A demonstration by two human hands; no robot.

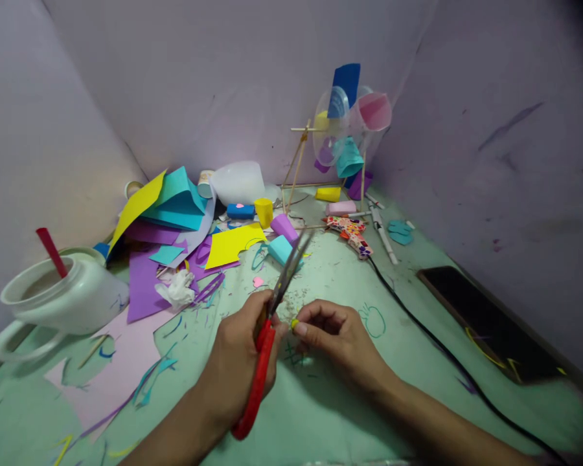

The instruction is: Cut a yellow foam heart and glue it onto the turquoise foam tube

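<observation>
- The left hand has its fingers curled round the red handles of the scissors; the blades point up and away, over the green table.
- The right hand pinches a yellow bit, thumb and forefinger closed on it, the other fingers bent in behind.
- The bit sits between the two hands, above the table and just beside the left fingertips. It is small and blurred, so whether those fingertips touch it too I cannot tell.
- Hand-drawn on the table: a round, fruit-like outline in green just beyond the right hand, and some crossed green strokes below the bit, too blurred to read as letters.
- The small cup at the back bears a faint print, too small to make out.
- Beyond the scissors' tips lie a turquoise cup, a purple cup and a yellow sheet; a pink heart lies nearer the left hand.
- To the right, a black cable runs from a flowered tool, passing between the right hand and a phone.
- At the left lies a white jug with a red stick in its mouth.
</observation>
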